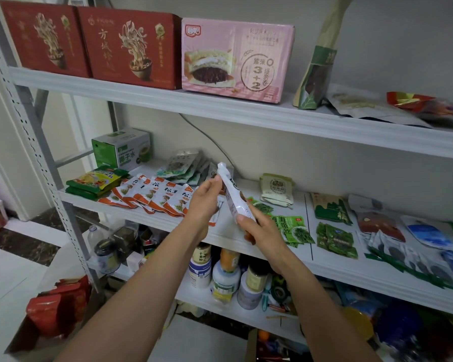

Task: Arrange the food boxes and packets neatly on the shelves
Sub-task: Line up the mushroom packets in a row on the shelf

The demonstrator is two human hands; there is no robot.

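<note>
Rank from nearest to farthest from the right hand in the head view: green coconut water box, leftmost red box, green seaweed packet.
1. Green seaweed packet, middle shelf, just beside the right hand gripping the white packet.
2. Green coconut water box, middle shelf, far left.
3. Leftmost red box, top shelf, left end.

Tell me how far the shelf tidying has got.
Looks done: the red boxes and pink box stand side by side on the top shelf; the orange packets lie in an overlapping row. In hand: the left hand and right hand hold a white packet over the middle shelf. Left: the green packets lie scattered at the right, and loose packets sprawl on the top shelf's right end.
</note>
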